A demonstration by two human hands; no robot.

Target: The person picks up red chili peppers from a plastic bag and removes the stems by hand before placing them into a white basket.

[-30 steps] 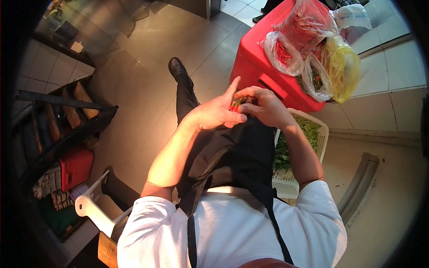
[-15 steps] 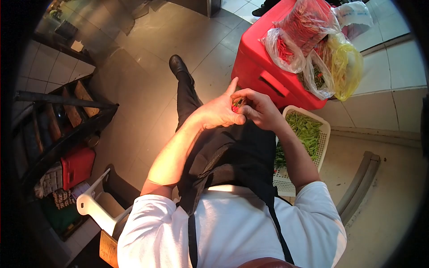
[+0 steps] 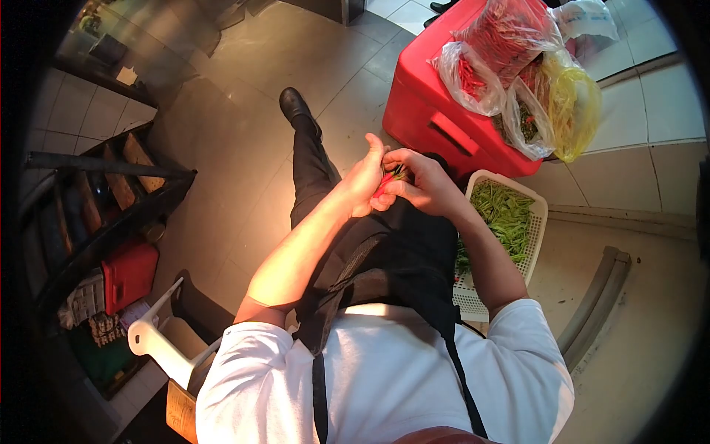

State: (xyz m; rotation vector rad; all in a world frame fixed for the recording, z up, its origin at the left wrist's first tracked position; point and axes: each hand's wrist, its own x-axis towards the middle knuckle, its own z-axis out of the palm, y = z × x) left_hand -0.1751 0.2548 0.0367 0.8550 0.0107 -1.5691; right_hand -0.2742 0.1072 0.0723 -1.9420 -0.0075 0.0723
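Left hand (image 3: pixel 364 177) now tighter around red chili (image 3: pixel 386 180) (right hand (image 3: pixel 425 181) alongside)

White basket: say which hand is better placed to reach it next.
Right, probably. The right hand is nearer the white basket, beside that forearm; the left hand grips the red chilies farther off.

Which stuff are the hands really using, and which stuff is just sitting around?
In use: left hand and right hand, both pinching the red chili; white basket of green bits beside the lap; bags of red chilies on the red box.
Just lying about: white chair, dark shelf rack, red tub on it.
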